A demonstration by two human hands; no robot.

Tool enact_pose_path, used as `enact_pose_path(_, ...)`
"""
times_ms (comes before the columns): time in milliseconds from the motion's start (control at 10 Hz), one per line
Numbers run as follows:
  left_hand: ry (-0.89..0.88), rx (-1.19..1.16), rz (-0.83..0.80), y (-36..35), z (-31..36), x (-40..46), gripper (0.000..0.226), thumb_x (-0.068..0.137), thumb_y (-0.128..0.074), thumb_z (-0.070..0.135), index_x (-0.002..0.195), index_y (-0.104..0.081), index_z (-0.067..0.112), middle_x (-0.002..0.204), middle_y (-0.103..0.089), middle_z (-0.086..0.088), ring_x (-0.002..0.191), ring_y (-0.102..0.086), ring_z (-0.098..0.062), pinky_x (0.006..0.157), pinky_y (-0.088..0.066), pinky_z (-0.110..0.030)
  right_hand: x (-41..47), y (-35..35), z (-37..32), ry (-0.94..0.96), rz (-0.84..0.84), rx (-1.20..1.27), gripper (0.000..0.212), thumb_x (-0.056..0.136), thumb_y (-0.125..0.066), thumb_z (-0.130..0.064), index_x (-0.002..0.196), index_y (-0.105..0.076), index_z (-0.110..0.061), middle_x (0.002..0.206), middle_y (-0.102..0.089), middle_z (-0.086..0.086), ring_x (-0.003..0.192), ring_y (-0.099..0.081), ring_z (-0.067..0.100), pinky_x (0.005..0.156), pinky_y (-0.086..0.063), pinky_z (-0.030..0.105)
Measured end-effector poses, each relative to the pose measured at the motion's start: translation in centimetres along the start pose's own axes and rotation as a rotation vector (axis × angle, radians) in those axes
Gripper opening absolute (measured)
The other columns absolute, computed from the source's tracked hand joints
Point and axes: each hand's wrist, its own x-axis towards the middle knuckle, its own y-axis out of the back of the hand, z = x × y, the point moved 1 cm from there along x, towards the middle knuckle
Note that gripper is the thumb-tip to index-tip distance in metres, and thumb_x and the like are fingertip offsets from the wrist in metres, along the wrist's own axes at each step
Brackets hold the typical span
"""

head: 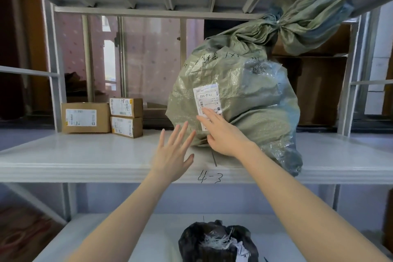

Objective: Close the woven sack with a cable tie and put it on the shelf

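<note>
Far left on the shelf [63,155], three cardboard boxes [102,117] are sitting in a small stack, well clear of what you're doing. Moving right, your left hand [173,153] is hovering over the shelf board with its fingers spread wide, holding nothing, just beside the lower left corner of the sack [234,100]; whether the fingertips are brushing the weave, I cannot tell.

Next along, your right hand [223,134] is lying flat against the near face of the sack, fingers out straight and fairly close together, pressing on the white label [207,100] and gripping nothing. The sack is standing on the shelf marked 4-3, right of centre, its bulk filling the bay nearly to the board above. Its lower right side is bulging over the near edge.

Up at the far right, the neck [278,22] is bunched tight with the loose top flaring beyond it; something pale is cinching it, likely the tie, though it's too small to be certain.

So closing looks done and the sack is up. What's probably left is a shove farther in.
</note>
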Motion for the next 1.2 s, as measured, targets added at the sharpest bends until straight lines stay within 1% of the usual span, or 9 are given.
enact_pose_path(100, 0.027, -0.012, -0.012, 1.0, -0.8, 0.2, 0.068, 0.081, -0.029, 0.052, 0.140, -0.042, 0.021, 0.149, -0.041, -0.009, 0.130, -0.048, -0.027, 0.099, -0.040, -0.058, -1.6, 0.9, -0.3, 0.032, 0.131, -0.067, 0.051, 0.084, -0.048, -0.005, 0.134, -0.043, -0.009, 0.151, -0.031, 0.013, 0.138, -0.030, 0.028, 0.107, -0.035, 0.043)
enact_pose_path(200, 0.015, -0.029, 0.018, 1.8, -1.1, 0.1, 0.069, 0.082, -0.035, 0.052, 0.144, -0.035, 0.023, 0.152, -0.035, -0.009, 0.135, -0.042, -0.028, 0.101, -0.036, -0.059, -4.5, 1.5, 0.7, -0.072, 0.304, -0.145, 0.033, 0.075, -0.057, -0.011, 0.108, -0.060, -0.009, 0.124, -0.056, 0.013, 0.112, -0.051, 0.032, 0.086, -0.048, 0.045)
enact_pose_path(300, -0.015, -0.054, 0.047, 2.5, -0.7, -0.1, 0.069, 0.082, -0.036, 0.052, 0.145, -0.027, 0.025, 0.154, -0.030, -0.008, 0.137, -0.038, -0.029, 0.103, -0.033, -0.061, -8.7, 0.9, 2.8, -0.176, 0.388, -0.209, 0.030, 0.078, -0.050, -0.023, 0.102, -0.064, -0.013, 0.115, -0.061, 0.012, 0.104, -0.054, 0.028, 0.082, -0.049, 0.041)
enact_pose_path(400, -0.020, -0.073, 0.038, 3.0, 0.1, 0.1, 0.068, 0.083, -0.031, 0.053, 0.144, -0.027, 0.025, 0.153, -0.032, -0.008, 0.136, -0.040, -0.029, 0.102, -0.034, -0.061, -11.5, -0.9, 4.4, -0.203, 0.246, -0.234, 0.046, 0.082, -0.044, -0.034, 0.119, -0.062, -0.013, 0.129, -0.059, 0.015, 0.118, -0.055, 0.032, 0.096, -0.045, 0.049)
enact_pose_path(500, -0.034, -0.093, 0.043, 3.3, 1.2, 0.3, 0.069, 0.083, -0.036, 0.051, 0.146, -0.028, 0.024, 0.153, -0.033, -0.009, 0.136, -0.040, -0.029, 0.102, -0.033, -0.061, -11.8, -2.1, 5.1, -0.171, 0.101, -0.264, 0.053, 0.086, -0.053, -0.036, 0.133, -0.052, -0.012, 0.146, -0.041, 0.017, 0.136, -0.038, 0.033, 0.105, -0.032, 0.058)
enact_pose_path(600, -0.035, -0.104, 0.043, 3.6, 1.9, 0.6, 0.069, 0.084, -0.037, 0.051, 0.147, -0.028, 0.024, 0.156, -0.027, -0.008, 0.139, -0.035, -0.028, 0.104, -0.031, -0.060, -11.0, -2.0, 5.7, -0.186, 0.024, -0.230, 0.057, 0.093, -0.049, -0.035, 0.144, -0.033, -0.014, 0.157, -0.015, 0.014, 0.146, -0.013, 0.029, 0.114, -0.020, 0.058)
enact_pose_path(700, -0.030, -0.097, 0.042, 3.7, 2.1, 0.6, 0.069, 0.083, -0.033, 0.053, 0.146, -0.027, 0.025, 0.154, -0.031, -0.008, 0.136, -0.040, -0.028, 0.102, -0.035, -0.059, -9.9, -1.8, 6.6, -0.258, -0.099, -0.202, 0.059, 0.098, -0.034, -0.039, 0.149, -0.016, -0.017, 0.160, 0.006, 0.009, 0.147, 0.008, 0.022, 0.118, -0.005, 0.048)
enact_pose_path(900, -0.058, -0.088, 0.027, 3.8, 1.1, -0.1, 0.071, 0.085, -0.043, 0.051, 0.148, -0.021, 0.027, 0.157, -0.023, -0.007, 0.141, -0.032, -0.029, 0.107, -0.029, -0.057, -9.5, -0.4, 6.3, -0.300, -0.062, -0.161, 0.054, 0.097, -0.038, -0.031, 0.147, -0.023, -0.017, 0.160, -0.007, 0.005, 0.147, -0.005, 0.021, 0.116, -0.011, 0.049)
enact_pose_path(1200, -0.014, -0.133, 0.043, 6.4, 0.2, -1.5, 0.077, 0.081, -0.059, 0.046, 0.148, -0.024, 0.026, 0.158, -0.020, -0.008, 0.141, -0.030, -0.031, 0.106, -0.029, -0.061, -10.6, 4.0, 3.5, -0.253, 0.040, -0.143, 0.055, 0.096, -0.039, -0.031, 0.147, -0.022, -0.020, 0.160, -0.003, 0.003, 0.147, -0.005, 0.019, 0.117, -0.011, 0.050)
